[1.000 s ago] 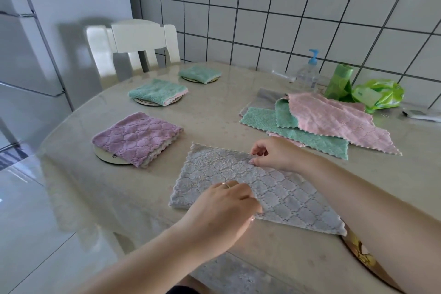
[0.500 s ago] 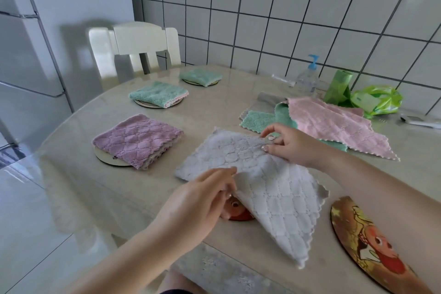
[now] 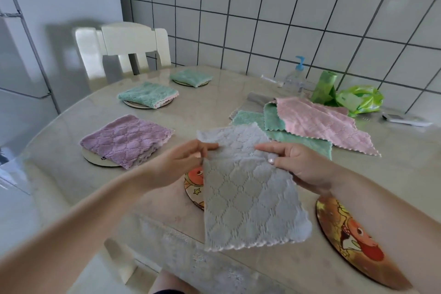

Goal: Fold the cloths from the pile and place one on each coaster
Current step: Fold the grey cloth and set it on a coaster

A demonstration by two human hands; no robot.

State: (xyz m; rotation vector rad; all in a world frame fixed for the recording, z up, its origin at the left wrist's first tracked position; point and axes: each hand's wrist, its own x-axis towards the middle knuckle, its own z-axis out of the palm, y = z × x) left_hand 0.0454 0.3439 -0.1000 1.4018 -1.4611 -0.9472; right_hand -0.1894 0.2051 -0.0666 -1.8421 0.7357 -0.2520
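Grey quilted cloth [image 3: 248,188] hung folded over, lifted above a cartoon coaster [image 3: 194,188] at 6 o'clock. Second bare cartoon coaster [image 3: 353,243] lay at 4. Purple folded cloth [image 3: 126,139] sat on a coaster at 9; two green folded cloths [image 3: 148,94] [image 3: 191,77] on coasters at 11. Pile [image 3: 310,124] of pink and green cloths lay loose at 2.

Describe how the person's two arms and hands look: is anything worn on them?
Both forearms are bare, no sleeves in view. The right hand has a pale, glossy thumbnail, perhaps polished. On the left hand no ring, watch or bracelet shows in this view.
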